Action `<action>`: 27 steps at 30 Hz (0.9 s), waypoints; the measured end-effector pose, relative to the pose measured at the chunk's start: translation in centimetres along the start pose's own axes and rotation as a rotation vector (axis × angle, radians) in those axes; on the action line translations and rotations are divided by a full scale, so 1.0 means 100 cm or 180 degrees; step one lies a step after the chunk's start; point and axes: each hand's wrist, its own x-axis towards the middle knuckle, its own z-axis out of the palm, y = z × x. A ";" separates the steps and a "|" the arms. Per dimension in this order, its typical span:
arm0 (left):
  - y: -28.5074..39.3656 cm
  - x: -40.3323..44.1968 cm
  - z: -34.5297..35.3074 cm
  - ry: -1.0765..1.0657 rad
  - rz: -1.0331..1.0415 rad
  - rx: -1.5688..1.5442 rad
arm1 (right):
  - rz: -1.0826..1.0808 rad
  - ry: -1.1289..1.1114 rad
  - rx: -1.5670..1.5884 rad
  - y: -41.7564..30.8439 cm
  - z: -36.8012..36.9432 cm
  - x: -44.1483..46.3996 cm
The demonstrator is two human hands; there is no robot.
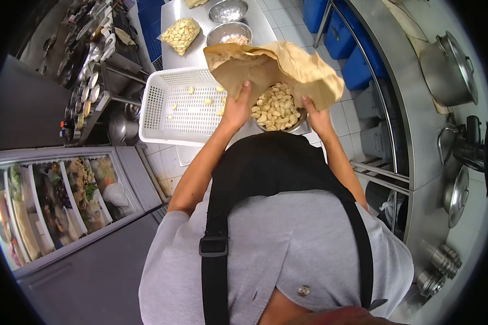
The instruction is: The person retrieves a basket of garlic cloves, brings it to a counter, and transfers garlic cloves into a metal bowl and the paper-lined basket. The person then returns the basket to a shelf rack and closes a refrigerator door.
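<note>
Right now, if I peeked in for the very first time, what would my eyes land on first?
Probably the big crumpled brown paper, held up by the left hand and the right hand, with a heap of pale, clove-like pieces between them. Next, the white basket left of the hands, with just a few pieces scattered inside, and a stuffed clear bag beyond it.

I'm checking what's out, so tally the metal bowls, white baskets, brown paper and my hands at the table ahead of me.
Metal bowls: 3
White basket: 1
Brown paper (bag or sheet unclear): 1
Hands: 2
Total: 7
</note>
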 end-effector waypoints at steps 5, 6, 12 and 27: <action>0.014 -0.007 0.005 0.0363 0.0389 -0.0073 | -0.0180 0.0049 -0.0269 -0.022 -0.002 -0.001; 0.021 -0.003 0.005 0.0289 0.0203 -0.0051 | -0.0077 0.0051 -0.0333 -0.024 -0.003 0.003; 0.019 0.023 -0.012 0.0447 0.0591 -0.0507 | -0.0479 0.0237 -0.0331 -0.034 -0.008 0.042; 0.009 0.028 -0.173 0.1134 -0.0057 -0.2440 | 0.0544 -0.1631 0.2083 -0.153 0.098 0.124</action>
